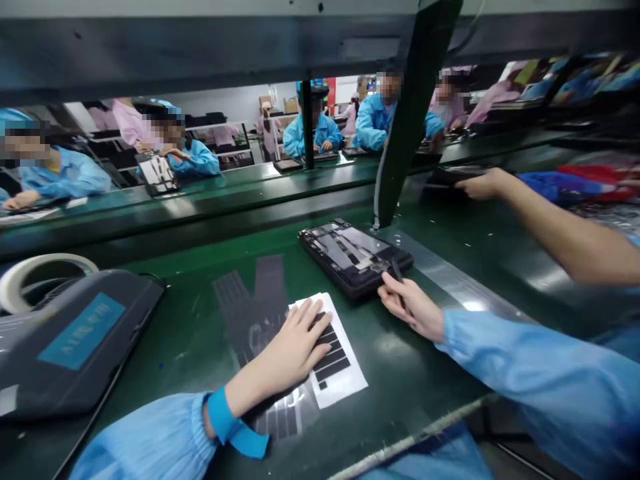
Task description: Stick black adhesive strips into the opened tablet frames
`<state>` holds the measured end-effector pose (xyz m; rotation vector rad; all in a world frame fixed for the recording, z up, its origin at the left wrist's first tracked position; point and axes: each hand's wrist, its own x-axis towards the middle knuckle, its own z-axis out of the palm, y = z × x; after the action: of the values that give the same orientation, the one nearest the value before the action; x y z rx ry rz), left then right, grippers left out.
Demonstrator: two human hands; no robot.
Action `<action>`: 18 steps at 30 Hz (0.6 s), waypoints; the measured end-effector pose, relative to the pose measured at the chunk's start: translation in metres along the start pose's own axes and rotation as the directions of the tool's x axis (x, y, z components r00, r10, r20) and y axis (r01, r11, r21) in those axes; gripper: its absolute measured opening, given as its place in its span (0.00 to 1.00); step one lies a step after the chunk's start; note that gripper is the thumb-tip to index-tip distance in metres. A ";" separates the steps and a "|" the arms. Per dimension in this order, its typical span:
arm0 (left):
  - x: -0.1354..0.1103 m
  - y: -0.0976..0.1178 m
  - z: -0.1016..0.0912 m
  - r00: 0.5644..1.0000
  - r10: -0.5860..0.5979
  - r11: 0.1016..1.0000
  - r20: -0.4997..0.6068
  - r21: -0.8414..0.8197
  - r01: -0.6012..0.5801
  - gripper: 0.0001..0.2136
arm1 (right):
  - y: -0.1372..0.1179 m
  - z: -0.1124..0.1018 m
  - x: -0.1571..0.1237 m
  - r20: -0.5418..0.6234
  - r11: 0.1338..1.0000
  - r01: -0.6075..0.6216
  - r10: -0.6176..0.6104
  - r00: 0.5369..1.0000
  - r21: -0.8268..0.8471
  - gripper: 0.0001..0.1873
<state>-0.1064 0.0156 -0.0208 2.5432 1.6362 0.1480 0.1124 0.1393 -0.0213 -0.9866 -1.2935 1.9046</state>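
Observation:
My left hand (301, 339) lies with spread fingers on a white sheet (345, 390) that carries black adhesive strips (333, 358). A blue wrist strap (225, 420) is around that wrist. Under and beside the sheet are clear films with dark strips (270, 283). In my right hand (413, 307) is a slim black stick-like tool (397, 271), gripped between thumb and fingers; its exact kind is unclear. That hand is at the near right corner of an opened tablet (345, 248), whose silver batteries and inner parts face up. I cannot tell whether the tool's tip touches it.
At left are a grey machine (65, 347) with a blue label and a roll of tape (15, 287). A dark green post (415, 113) stands behind the tablet. From the right, a co-worker's arm (545, 220) reaches to a dark device (450, 177). Other workers sit across the bench.

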 end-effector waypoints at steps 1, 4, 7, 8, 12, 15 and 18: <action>0.000 -0.001 0.001 1.000 0.019 1.000 -0.003 0.003 -0.019 0.23 | 0.001 -0.010 -0.020 0.011 0.999 -0.040 0.040 0.999 -0.028 0.23; 0.003 -0.003 0.002 0.998 0.065 0.998 -0.015 -0.003 -0.065 0.22 | -0.003 -0.037 -0.071 -0.034 0.967 -0.196 0.193 0.981 -0.160 0.24; 0.010 -0.005 0.004 0.996 0.079 0.997 -0.035 -0.022 -0.080 0.22 | -0.017 -0.050 -0.104 -0.121 0.855 -0.297 0.272 0.955 -0.424 0.23; 0.013 -0.005 0.004 0.995 0.086 0.996 -0.043 -0.029 -0.087 0.22 | -0.022 -0.050 -0.110 -0.156 0.822 -0.269 0.220 0.963 -0.501 0.23; 0.023 -0.002 0.003 0.987 0.094 0.993 -0.133 -0.058 -0.102 0.19 | -0.038 -0.024 -0.108 -0.098 0.785 0.072 -0.167 0.981 -0.615 0.28; 0.024 -0.001 -0.006 0.983 0.130 0.977 -0.128 -0.152 -0.149 0.16 | -0.036 0.014 -0.086 0.209 0.765 0.277 -0.189 0.959 -0.581 0.24; 0.021 -0.004 -0.018 0.981 0.194 0.939 0.008 -0.292 -0.183 0.18 | -0.028 0.045 -0.064 0.527 0.656 0.516 -0.207 0.824 -0.550 0.10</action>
<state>-0.1039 0.0368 -0.0036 2.4521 1.2478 0.3305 0.1102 0.0744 0.0306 -0.5317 -2.3623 1.3474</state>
